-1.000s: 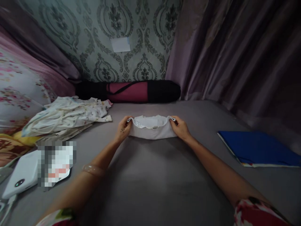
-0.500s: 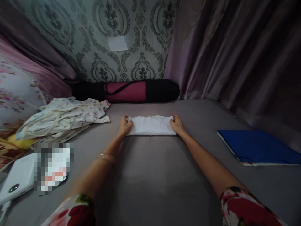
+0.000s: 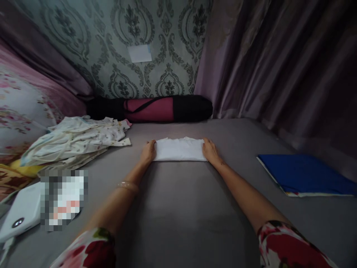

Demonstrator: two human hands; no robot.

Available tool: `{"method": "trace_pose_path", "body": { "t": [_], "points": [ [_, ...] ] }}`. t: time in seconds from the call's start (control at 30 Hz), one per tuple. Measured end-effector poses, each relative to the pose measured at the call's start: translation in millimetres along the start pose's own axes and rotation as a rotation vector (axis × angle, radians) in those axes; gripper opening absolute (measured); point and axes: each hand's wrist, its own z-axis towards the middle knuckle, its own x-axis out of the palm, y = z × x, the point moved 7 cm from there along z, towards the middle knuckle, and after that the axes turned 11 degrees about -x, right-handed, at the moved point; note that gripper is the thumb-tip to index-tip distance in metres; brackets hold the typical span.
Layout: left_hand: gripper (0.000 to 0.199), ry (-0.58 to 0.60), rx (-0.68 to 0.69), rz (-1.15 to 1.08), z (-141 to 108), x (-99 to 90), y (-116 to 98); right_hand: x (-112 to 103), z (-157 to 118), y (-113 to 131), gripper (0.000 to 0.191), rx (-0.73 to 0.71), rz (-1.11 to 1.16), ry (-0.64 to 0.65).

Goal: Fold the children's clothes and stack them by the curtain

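Observation:
A folded white cloth (image 3: 180, 150) lies as a wide, flat strip on the grey bed sheet (image 3: 181, 197), straight ahead of me. Its far edge is uneven, while the near edge runs straight. My left hand (image 3: 148, 152) is closed around the left end, its fingertips partly hidden. At the right end, my right hand (image 3: 211, 150) grips the cloth with curled fingers. Both arms reach forward, and a clear bangle (image 3: 127, 186) circles the left forearm.
Rumpled light garments (image 3: 80, 139) are heaped at the left. Nearer stands a white power bank (image 3: 23, 208) with a cable, beside a blurred-out item (image 3: 64, 201). A folded blue cloth (image 3: 304, 174) lies at right. Along the wall rests a black and maroon long bag (image 3: 150, 109).
Both hands have shifted slightly at the cloth's ends, the left fingers now wrapping its edge differently. The cloth stays in practically the same place.

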Motion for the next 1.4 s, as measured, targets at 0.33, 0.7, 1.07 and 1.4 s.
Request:
{"method": "trace_pose_path", "body": {
  "t": [0.33,0.7,1.07,1.4],
  "points": [
    [0.039,-0.024,-0.083,0.005,-3.2,-4.6,-0.8,-3.9,1.4,-2.3,0.038,0.090,0.040,-0.060],
    [0.036,-0.101,0.022,0.109,-12.0,-29.1,-16.2,-22.3,1.3,6.3,0.035,0.091,-0.009,-0.024],
    [0.040,0.028,0.489,0.058,-54.0,22.2,-102.4,25.8,-12.6,127.3,0.056,-0.505,0.052,0.182],
    [0.051,0.127,0.357,0.149,-36.6,38.2,-85.3,32.6,-1.9,122.3,0.058,-0.491,0.045,0.227]
  ]
}}
